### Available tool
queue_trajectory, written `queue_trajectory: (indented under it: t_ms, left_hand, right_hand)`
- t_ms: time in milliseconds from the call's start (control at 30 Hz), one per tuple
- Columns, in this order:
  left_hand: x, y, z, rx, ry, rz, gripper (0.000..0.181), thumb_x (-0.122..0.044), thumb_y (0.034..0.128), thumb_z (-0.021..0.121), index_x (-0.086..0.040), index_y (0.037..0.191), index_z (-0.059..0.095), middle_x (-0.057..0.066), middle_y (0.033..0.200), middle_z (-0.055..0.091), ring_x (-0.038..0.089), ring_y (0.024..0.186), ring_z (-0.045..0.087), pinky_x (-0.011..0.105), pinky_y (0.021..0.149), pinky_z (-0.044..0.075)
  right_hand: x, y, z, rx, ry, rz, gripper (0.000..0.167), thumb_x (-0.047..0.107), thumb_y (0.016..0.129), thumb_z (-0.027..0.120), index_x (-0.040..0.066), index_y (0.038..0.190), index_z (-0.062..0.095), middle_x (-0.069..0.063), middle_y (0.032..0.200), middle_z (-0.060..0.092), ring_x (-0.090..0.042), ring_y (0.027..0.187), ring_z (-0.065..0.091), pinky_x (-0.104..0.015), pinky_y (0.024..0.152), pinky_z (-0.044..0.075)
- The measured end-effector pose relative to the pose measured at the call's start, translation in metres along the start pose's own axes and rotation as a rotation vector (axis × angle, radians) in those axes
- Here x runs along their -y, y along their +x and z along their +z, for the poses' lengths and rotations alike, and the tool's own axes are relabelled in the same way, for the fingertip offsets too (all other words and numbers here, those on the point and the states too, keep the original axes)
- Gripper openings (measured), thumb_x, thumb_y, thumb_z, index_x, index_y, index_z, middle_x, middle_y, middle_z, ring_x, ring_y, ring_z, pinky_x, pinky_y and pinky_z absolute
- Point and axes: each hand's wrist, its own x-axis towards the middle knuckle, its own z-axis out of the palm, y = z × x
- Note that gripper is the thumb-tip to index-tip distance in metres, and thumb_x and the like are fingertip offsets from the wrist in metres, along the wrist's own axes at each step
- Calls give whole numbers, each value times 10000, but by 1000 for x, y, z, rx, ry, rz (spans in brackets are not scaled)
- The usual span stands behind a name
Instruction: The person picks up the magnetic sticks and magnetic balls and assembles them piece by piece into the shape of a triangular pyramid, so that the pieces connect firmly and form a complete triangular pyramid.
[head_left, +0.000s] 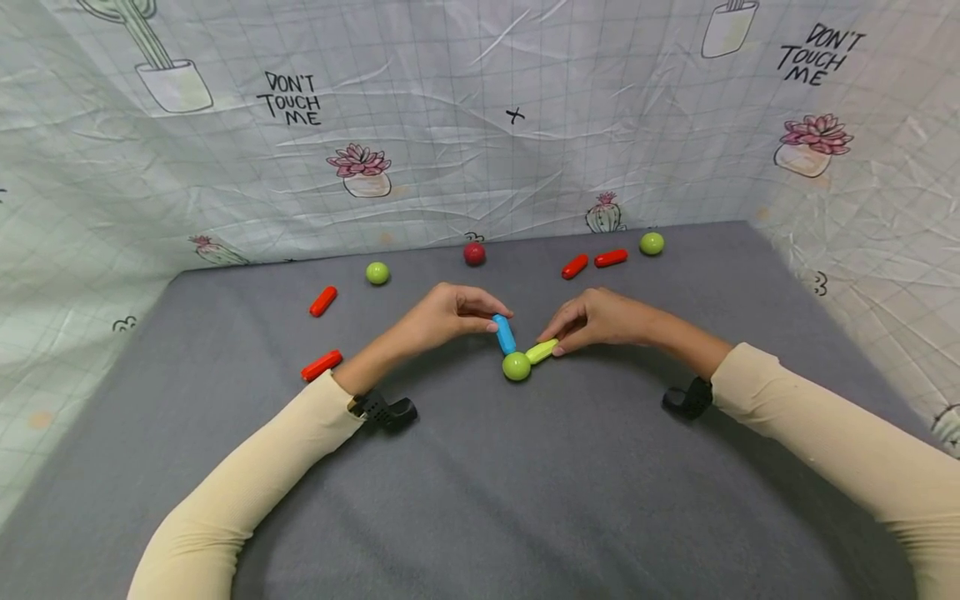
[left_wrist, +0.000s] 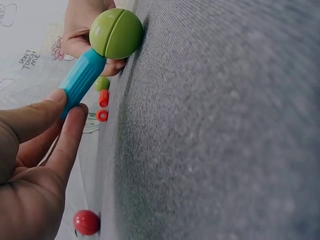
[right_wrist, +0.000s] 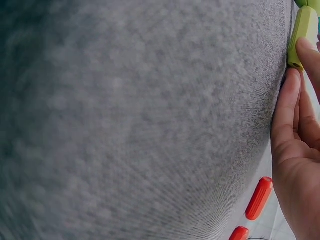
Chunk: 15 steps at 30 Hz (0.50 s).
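My left hand point(head_left: 442, 318) pinches a blue ridged stick point(left_wrist: 82, 80) between thumb and fingers. The stick's far end meets a green ball point(head_left: 517, 367), which has a groove round its middle in the left wrist view. From the other side, my right hand point(head_left: 603, 318) holds a yellow-green stick point(head_left: 542, 351) by its outer end, thumb on one face and fingers on another. That stick's inner end also meets the ball, so the two sticks form a V at it. In the right wrist view the yellow-green stick point(right_wrist: 303, 37) shows a hole in its near end.
Behind the hands lie a red ball point(head_left: 474, 253), two red sticks point(head_left: 574, 267) and a green ball point(head_left: 652, 243). To the left are another green ball point(head_left: 377, 272) and two more red sticks point(head_left: 323, 301), one close to the left forearm. A printed cloth hangs behind the grey table point(head_left: 480, 500).
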Motion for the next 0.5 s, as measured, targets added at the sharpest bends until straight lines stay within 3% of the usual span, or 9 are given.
queue_trajectory:
  t_ms: [300,500]
  left_hand:
    - [0,7,2,9,27,32,203,-61,956,708,-43,1153,752,138,1159,742,137,1044,707,302,869,576]
    - [6,11,3,8,104,28,197,-64,961,702,-48,1150,755,67,1122,757,136,1049,700,298,886,565]
  right_hand:
    - [1,0,1,-11,-7,-2,273,161,867,828,159,1138,800,-4,1096,755,-153,930,672,-236,797,553]
    - [1,-1,0,-20,4,2,275,159,865,830,148,1137,799,-10,1078,760,-148,927,677,-238,813,558]
